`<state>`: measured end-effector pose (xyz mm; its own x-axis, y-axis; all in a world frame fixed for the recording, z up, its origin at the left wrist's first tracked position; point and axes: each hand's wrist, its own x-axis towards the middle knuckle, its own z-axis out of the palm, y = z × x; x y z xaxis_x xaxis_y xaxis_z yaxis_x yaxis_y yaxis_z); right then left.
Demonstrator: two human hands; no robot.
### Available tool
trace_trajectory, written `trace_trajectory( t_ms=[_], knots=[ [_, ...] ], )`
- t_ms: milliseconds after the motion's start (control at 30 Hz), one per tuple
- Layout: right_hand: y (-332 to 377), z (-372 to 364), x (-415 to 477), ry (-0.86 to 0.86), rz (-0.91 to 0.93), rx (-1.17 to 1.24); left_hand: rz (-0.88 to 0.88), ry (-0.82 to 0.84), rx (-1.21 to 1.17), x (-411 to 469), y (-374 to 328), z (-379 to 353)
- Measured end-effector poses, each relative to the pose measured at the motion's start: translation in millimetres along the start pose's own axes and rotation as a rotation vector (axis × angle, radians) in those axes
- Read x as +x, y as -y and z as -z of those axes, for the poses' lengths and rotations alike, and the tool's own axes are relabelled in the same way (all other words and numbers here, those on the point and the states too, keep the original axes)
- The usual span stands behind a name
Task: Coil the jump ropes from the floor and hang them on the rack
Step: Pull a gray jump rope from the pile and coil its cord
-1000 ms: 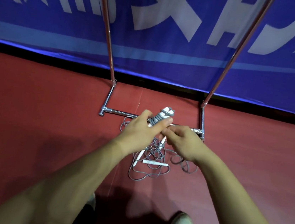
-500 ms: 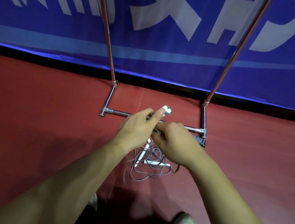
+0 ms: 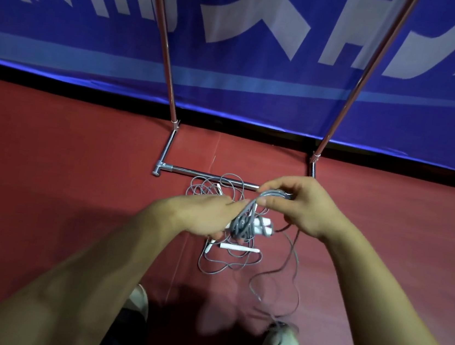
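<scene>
Nearest the camera, a pale shoe (image 3: pixel 283 339) is standing on the red floor (image 3: pixel 62 180), with a loose grey strand trailing down beside it. Above it, the left hand (image 3: pixel 201 215) is gripping the coiled jump rope (image 3: pixel 246 223) by its white handles, while the right hand (image 3: pixel 299 207) is pinching several grey strands of that rope between thumb and fingers. Below the hands, tangled jump ropes (image 3: pixel 227 261) are lying on the floor against the rack (image 3: pixel 192 171). Behind the rack, a blue banner (image 3: pixel 247 74) is hanging.
</scene>
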<state>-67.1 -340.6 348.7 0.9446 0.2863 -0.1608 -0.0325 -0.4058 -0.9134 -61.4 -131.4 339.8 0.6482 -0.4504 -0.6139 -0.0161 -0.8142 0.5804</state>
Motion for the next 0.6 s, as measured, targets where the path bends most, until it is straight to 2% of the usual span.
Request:
trace_trajectory(
  t_ms=[100,167,333,433,500,600],
  knots=[
    [-1,-5,3,-0.090,0.034,0.155,-0.107,0.015,-0.417,0,-7,2],
    [-2,-12,6,-0.137,0.026,0.233,-0.192,-0.038,-0.544,2,-9,5],
    [0,-13,14,-0.255,0.143,0.191,-0.196,-0.101,-0.415,1,-9,8],
    [3,-7,12,-0.286,0.183,0.150,-0.203,0.029,-0.279,-6,-16,9],
    [4,-4,9,-0.213,0.142,0.186,-0.224,-0.006,-0.186,-7,-17,7],
    [-4,-9,5,-0.060,-0.020,0.368,-0.266,-0.114,-0.369,-9,-17,3]
  ],
)
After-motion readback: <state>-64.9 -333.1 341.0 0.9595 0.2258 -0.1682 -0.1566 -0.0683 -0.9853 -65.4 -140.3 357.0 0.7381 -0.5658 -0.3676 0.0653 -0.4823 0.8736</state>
